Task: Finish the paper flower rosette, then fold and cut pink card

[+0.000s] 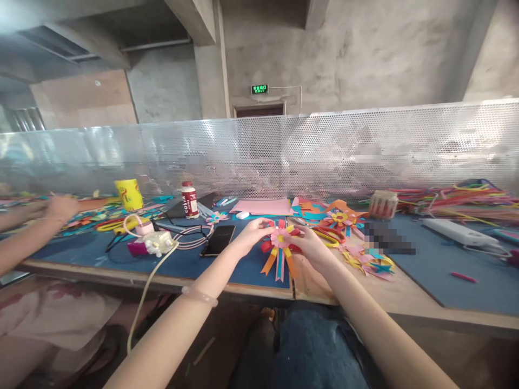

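Together, the left hand (252, 236) and right hand (312, 246) hold a flower (280, 237). A phone (218, 241) lies left of the left hand.

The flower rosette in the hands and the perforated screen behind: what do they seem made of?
Flower rosette: probably matt coloured paper or thin card; its strips look flat and sharply cut.
Perforated screen: apparently shiny metal sheet, from its silvery reflections and regular holes.

At the frame's lower centre, the left hand (254, 235) and right hand (313, 245) hold a paper flower (280, 237). Colored strands (458, 199) at right may be pipe cleaners; blur obscures them.
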{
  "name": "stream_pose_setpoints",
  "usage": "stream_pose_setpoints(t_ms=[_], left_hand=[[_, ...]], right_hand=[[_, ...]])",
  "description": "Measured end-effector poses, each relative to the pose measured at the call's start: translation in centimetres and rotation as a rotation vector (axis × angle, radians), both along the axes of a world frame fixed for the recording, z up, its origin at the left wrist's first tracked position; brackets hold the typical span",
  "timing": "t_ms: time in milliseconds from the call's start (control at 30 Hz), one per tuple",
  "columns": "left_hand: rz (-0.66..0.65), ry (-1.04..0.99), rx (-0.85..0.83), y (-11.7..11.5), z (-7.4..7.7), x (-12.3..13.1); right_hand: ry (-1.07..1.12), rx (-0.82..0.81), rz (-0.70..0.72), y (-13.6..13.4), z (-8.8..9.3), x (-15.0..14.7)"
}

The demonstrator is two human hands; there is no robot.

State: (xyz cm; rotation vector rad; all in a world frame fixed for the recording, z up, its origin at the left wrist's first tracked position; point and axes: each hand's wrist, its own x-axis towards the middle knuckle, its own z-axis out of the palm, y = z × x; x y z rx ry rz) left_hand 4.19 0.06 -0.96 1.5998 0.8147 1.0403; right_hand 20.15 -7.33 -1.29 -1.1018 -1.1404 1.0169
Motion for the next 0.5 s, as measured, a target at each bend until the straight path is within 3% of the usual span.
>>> stream_pose_setpoints(t_ms=[133,267,367,467,500], left_hand=[[-0.153,-0.044,-0.102,-1.1,0.3,0.1],[-0.1,-0.019,0.015,-1.4,0.3,0.3],[0.071,0.113,0.173,0.1,0.7,-0.8],[0.466,0.559,0.262,2.5,1.6,-4.1],[0.535,0.635,0.267,3.3,1.9,-5.5]], right_hand=[[0.115,0.075,-0.066,0.8,0.7,-0.5],[0.089,0.203,-0.124,2.8,1.3,-1.1],[0.085,0.169,-0.146,4.3,1.4,-1.1],[0.089,0.129,-0.189,5.6,0.8,-0.6],[0.09,0.129,-0.186,5.8,0.4,-0.3]])
